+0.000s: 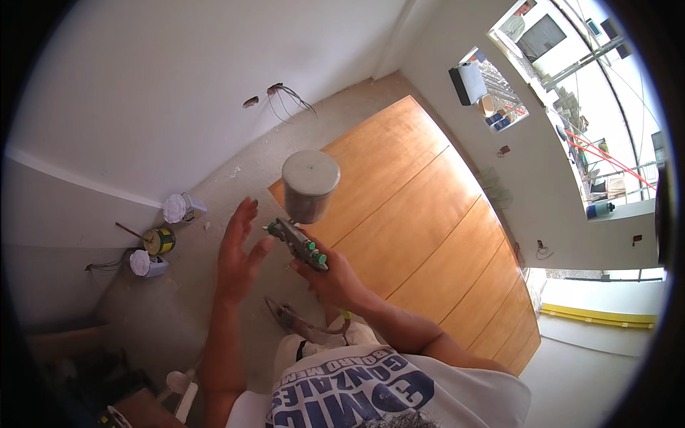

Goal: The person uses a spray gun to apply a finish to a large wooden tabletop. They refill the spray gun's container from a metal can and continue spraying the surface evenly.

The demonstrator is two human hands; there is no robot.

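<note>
A paint spray gun [302, 246] with green knobs is gripped in my right hand [330, 280], in front of my body. On top of the gun sits a round grey metal cup [310, 185]. My left hand [241, 250] is raised just left of the gun, its fingers apart and nothing in it. Beyond my right hand lies a large orange-brown wooden panel [421, 214] with straight grooves across it. A hose [332, 329] with a light green fitting runs below the gun, close to my legs.
Two white-topped containers [148, 263] and a yellow-and-dark can [158, 241] with a stick stand by the left wall. Wires [291, 96] hang from a hole in the far wall. Window openings [492, 89] are at right, with a person [514, 27] outside. A yellow strip [596, 319] lies far right.
</note>
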